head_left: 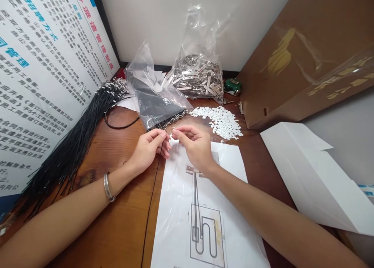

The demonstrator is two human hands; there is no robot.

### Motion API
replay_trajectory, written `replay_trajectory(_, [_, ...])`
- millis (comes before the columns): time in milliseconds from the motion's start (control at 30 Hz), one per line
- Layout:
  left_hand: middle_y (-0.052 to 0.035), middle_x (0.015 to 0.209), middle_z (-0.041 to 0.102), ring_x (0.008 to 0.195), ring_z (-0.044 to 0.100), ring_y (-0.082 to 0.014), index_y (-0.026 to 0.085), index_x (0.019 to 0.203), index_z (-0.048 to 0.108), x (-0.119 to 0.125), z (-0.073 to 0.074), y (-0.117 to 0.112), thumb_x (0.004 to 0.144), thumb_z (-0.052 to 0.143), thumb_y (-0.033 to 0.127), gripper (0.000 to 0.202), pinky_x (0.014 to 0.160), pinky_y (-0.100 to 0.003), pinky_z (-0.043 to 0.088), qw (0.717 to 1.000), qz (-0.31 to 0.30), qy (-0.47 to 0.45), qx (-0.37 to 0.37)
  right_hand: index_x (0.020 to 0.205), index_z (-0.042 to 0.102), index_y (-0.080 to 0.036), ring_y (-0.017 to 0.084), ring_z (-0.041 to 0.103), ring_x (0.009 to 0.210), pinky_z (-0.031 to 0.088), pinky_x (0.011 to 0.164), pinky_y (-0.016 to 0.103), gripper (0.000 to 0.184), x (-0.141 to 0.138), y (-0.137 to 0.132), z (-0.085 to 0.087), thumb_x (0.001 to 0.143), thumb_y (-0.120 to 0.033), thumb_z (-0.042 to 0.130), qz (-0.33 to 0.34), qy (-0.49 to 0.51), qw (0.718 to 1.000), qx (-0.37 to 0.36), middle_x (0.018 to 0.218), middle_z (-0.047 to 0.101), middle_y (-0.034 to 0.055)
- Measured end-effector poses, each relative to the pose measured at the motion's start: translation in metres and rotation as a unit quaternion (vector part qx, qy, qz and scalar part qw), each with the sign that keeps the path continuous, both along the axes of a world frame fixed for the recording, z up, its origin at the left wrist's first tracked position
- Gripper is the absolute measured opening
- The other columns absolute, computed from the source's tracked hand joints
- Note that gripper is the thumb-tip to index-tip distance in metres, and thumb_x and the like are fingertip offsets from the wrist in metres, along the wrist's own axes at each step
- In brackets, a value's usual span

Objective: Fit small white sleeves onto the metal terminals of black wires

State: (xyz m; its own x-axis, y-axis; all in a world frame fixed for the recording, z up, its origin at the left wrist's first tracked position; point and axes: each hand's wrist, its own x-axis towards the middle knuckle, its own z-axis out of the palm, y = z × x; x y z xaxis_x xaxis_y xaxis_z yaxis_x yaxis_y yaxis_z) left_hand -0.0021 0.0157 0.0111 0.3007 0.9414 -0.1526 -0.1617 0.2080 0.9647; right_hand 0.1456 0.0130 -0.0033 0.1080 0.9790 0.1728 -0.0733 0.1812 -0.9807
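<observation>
My left hand [149, 149] pinches the end of a thin black wire [152, 197] that trails down over the wooden table toward me. My right hand [194, 143] is pinched too, its fingertips holding a small white connector piece [173, 138] right at the wire's end. Both hands meet above the top edge of a plastic-covered printed diagram sheet [204, 221]. A silver bracelet [108, 187] is on my left wrist.
A pile of small white connectors [222, 119] lies just beyond my right hand. Behind it stand a clear bag of black wires [154, 100] and a bag of metal strips [198, 77]. A bundle of black cables [76, 143] lies left. A brown cardboard box [300, 57] and white paper [315, 178] are right.
</observation>
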Motion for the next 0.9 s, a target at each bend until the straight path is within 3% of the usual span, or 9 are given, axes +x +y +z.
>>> replay_trajectory(167, [0.0012, 0.060, 0.062, 0.047, 0.058, -0.0109, 0.015, 0.078, 0.060, 0.000, 0.000, 0.001, 0.077, 0.067, 0.045, 0.031, 0.048, -0.023, 0.047, 0.999, 0.002, 0.023, 0.026, 0.090, 0.072, -0.020, 0.014, 0.064, 0.069, 0.055, 0.066, 0.031, 0.015, 0.004, 0.002, -0.002, 0.079, -0.029, 0.067, 0.059, -0.022, 0.998, 0.004, 0.078, 0.071, 0.0020])
replay_trajectory(367, [0.0011, 0.059, 0.060, 0.047, 0.056, -0.0102, 0.014, 0.075, 0.059, 0.000, 0.001, -0.001, 0.082, 0.062, 0.043, 0.029, 0.047, -0.022, 0.046, 0.997, -0.014, 0.052, 0.062, 0.084, 0.071, -0.018, 0.011, 0.060, 0.063, 0.052, 0.058, 0.027, 0.016, 0.006, 0.002, 0.000, 0.077, -0.032, 0.070, 0.114, -0.001, 0.993, -0.002, 0.077, 0.069, 0.0023])
replay_trajectory(633, [0.0063, 0.049, 0.045, 0.042, 0.040, -0.0057, 0.015, 0.074, 0.059, -0.003, 0.000, -0.002, 0.085, 0.060, 0.040, 0.027, 0.043, -0.019, 0.033, 0.987, -0.038, 0.088, 0.126, 0.079, 0.067, -0.018, 0.008, 0.052, 0.055, 0.045, 0.050, 0.023, 0.020, 0.010, 0.009, -0.002, 0.075, -0.037, 0.071, 0.166, 0.024, 0.985, -0.043, 0.066, 0.062, -0.0015])
replay_trajectory(900, [0.0045, 0.056, 0.051, 0.046, 0.047, -0.0071, 0.016, 0.079, 0.057, -0.005, -0.004, -0.003, 0.086, 0.059, 0.043, 0.028, 0.046, -0.020, 0.040, 0.991, -0.043, 0.079, 0.099, 0.082, 0.069, -0.018, 0.008, 0.049, 0.054, 0.042, 0.049, 0.023, 0.018, 0.012, 0.012, -0.003, 0.074, -0.034, 0.071, 0.191, 0.046, 0.979, -0.047, 0.066, 0.060, -0.0022])
